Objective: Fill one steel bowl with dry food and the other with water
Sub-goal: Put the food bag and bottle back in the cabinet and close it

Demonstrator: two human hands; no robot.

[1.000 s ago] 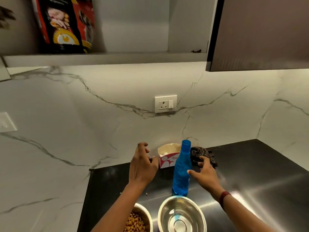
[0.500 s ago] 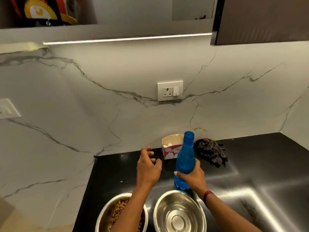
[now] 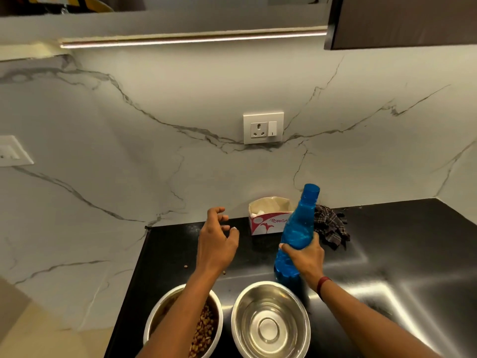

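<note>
Since a second ago the left hand [image 3: 218, 244] stays empty, fingers spread, while the right hand [image 3: 305, 257] now grips the blue bottle [image 3: 299, 226], tilted over the tabletop [image 3: 400, 241]. Food bowl [image 3: 149, 329] looks done, empty bowl [image 3: 247, 319] beside it needs water: cap [image 3: 311, 189] off next, likely. Forearm [image 3: 175, 319] hides some food [image 3: 204, 326]; bowls cropped below; bottle fill unreadable.

Free passage: bare black countertop [image 3: 402, 254] at right and lower right of frame. Obstacles, centre: upright blue bottle [image 3: 299, 228] just above the empty steel bowl [image 3: 247, 332]; carton [image 3: 265, 226] and crumpled cloth [image 3: 331, 226] against the marble wall [image 3: 180, 164]. Lower centre-left: food-filled bowl [image 3: 154, 319] beside the empty one.
</note>
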